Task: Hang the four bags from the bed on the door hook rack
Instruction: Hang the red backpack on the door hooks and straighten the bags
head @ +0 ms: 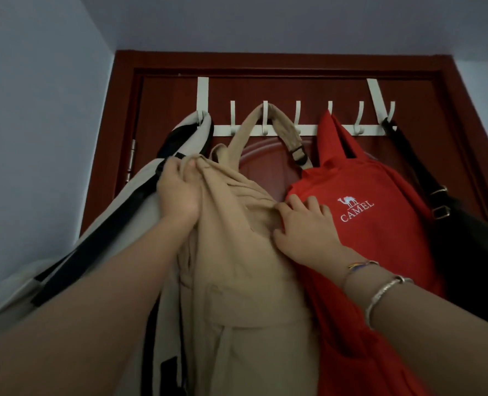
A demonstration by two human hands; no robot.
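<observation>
The beige bag (245, 252) hangs by its strap from a middle hook of the white door hook rack (308, 129), squeezed between the white-and-black bag (140, 201) on the leftmost hook and the red CAMEL bag (360, 201), with a black bag (465, 238) far right. Left hand (180, 192) is bunched tight on the beige fabric up top, while the right hand (305, 227) lies flat with fingers spread, gripping nothing, across the beige and red bags.

Free hooks (358, 118) between red bag (380, 224), black bag (465, 238).
</observation>
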